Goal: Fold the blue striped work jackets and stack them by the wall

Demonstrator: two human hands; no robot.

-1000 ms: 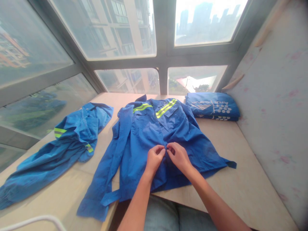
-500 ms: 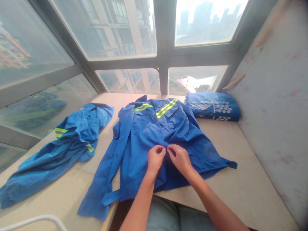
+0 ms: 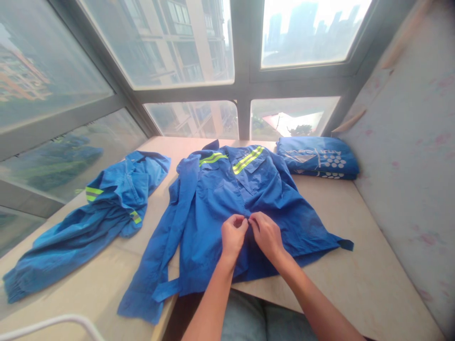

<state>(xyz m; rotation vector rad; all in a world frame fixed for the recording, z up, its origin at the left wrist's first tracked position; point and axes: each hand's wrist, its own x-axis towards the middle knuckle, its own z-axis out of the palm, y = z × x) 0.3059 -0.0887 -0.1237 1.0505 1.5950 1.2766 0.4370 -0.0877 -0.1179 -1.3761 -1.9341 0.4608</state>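
Observation:
A blue work jacket [image 3: 209,227] with yellow-and-grey reflective strips across its chest lies front up on the table before me. Its one sleeve stretches down along the left side. My left hand [image 3: 233,232] pinches the jacket's front edge low on the middle opening. Right beside it, my right hand [image 3: 266,233] pinches the same front opening, fingertips almost touching those of the left. Whatever small fastening sits between the fingertips is too small and covered to make out.
A second blue garment [image 3: 117,203] with reflective strips lies crumpled on the left. At the back right rests a folded blue cloth bundle [image 3: 316,156] with white print, near the wall [image 3: 408,189]. A white curved tube [image 3: 60,322] crosses the lower left corner of the table [image 3: 359,227].
The whole view has shifted slightly. Both hands keep their pinch at the jacket's front, with the fingertips a little closer together.

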